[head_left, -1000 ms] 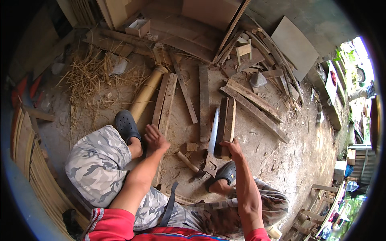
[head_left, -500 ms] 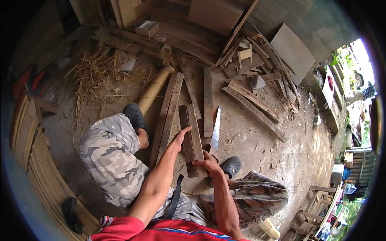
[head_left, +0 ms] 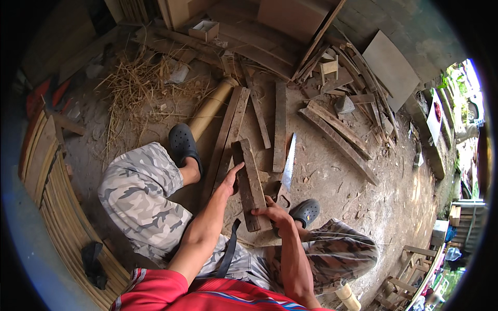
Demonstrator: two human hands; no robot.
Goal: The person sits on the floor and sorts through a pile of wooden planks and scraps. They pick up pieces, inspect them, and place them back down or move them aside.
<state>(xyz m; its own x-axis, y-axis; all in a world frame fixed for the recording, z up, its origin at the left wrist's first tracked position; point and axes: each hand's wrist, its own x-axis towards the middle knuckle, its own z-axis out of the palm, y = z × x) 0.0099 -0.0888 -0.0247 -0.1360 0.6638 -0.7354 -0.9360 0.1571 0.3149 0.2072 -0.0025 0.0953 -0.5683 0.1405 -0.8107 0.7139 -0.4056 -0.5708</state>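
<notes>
A short, thick wooden block [head_left: 251, 181], dark brown with a worn face, is raised in front of me between both hands. My left hand [head_left: 231, 179] lies against its left edge, the thumb side pointing up along it; the other fingers are partly hidden. Around the near right edge my right hand [head_left: 275, 213] is closed, thumb across the top face and fingers out of sight. Just right of the block a handsaw [head_left: 290, 163] lies on the floor, blade pointing away and handle near my right foot. Two long beams [head_left: 228, 129] stretch out beyond my left hand.
Further planks [head_left: 279, 124] and a pair of beams [head_left: 340, 140] lie ahead and right. A bamboo pole [head_left: 212, 106] rests beyond my left shoe [head_left: 183, 144]. Dry straw [head_left: 137, 85] is heaped at the far left. Bundled slats [head_left: 67, 223] curve along the left side.
The view has shifted slightly, so the floor and timber appear further right. The block stays in both hands, turned a little, and the grip looks the same.
</notes>
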